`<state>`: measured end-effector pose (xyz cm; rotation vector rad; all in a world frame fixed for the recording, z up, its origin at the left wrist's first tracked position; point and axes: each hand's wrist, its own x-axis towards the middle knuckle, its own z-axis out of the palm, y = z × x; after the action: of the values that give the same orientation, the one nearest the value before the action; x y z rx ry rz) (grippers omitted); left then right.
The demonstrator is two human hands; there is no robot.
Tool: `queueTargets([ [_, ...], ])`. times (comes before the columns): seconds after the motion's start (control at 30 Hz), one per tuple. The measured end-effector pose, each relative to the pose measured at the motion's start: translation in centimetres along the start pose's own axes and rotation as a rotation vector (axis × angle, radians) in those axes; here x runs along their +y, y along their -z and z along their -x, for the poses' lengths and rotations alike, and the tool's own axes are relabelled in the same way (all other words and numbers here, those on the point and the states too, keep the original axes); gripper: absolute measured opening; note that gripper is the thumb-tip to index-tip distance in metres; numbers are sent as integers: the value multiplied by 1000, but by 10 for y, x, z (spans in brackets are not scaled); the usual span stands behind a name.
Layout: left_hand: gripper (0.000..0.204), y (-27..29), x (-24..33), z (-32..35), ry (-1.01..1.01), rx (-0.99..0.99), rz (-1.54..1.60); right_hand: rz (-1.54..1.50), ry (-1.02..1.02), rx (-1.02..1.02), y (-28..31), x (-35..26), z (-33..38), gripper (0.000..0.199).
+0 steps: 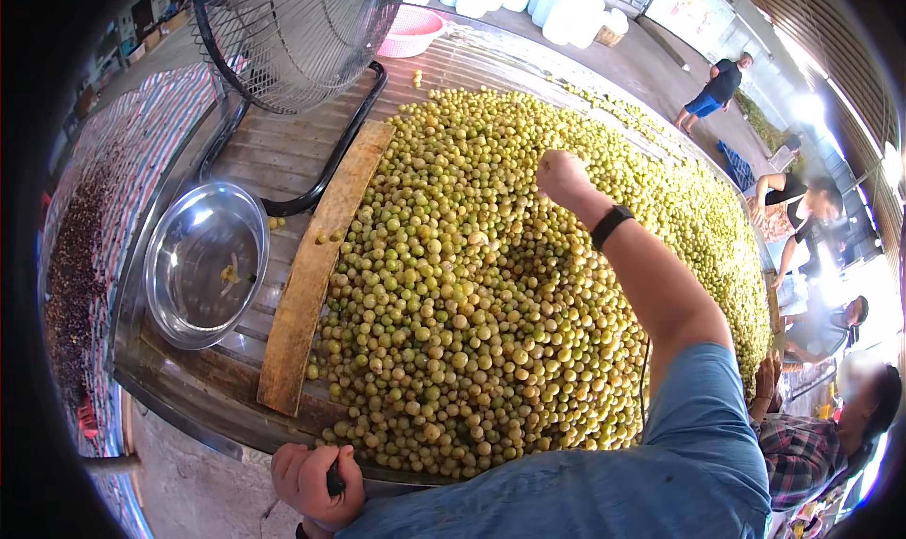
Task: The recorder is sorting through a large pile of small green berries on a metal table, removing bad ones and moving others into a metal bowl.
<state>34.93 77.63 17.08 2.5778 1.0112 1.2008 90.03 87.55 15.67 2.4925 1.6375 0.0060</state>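
Observation:
A wide heap of small round yellow-green fruits (444, 303) covers the slatted metal table (247, 317) in front of me. My right arm, with a black wristband (612, 226), stretches over the heap. At its end my right hand (566, 176) is curled closed above the fruits; what its fingers hold, if anything, is hidden. Down by the table's near edge, my left hand (318, 484) is closed around a small black object (335, 480), mostly covered by the fingers. A wooden board (326, 270) borders the heap on the left.
Left of the board sits a shiny metal bowl (208, 265) with a few scraps inside. A large black fan (293, 43) stands behind it, near a pink basket (412, 31). Several people are along the right side, one in a plaid shirt (802, 459) close by. White sacks (566, 15) stand farther back.

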Motion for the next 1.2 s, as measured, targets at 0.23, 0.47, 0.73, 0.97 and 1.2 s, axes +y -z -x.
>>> queueTargets([
  [0.23, 15, 3, -5, 5, 12, -27, 26, -562, 170, -201, 33, -49, 68, 22],
  [0.47, 16, 3, -6, 5, 8, -16, 36, -248, 370, -6, 2, -76, 78, 26],
  [0.73, 16, 1, -2, 3, 1, 14, 11, 102, 305, 40, -16, -73, 72, 10],
  [0.97, 15, 2, 2, 2, 33, 8, 27, -757, -87, 226, 14, -1, 69, 16],
  [1.2, 14, 0, -1, 1, 11, 7, 37, -1133, -375, 110, 13, 77, 68, 13],
])
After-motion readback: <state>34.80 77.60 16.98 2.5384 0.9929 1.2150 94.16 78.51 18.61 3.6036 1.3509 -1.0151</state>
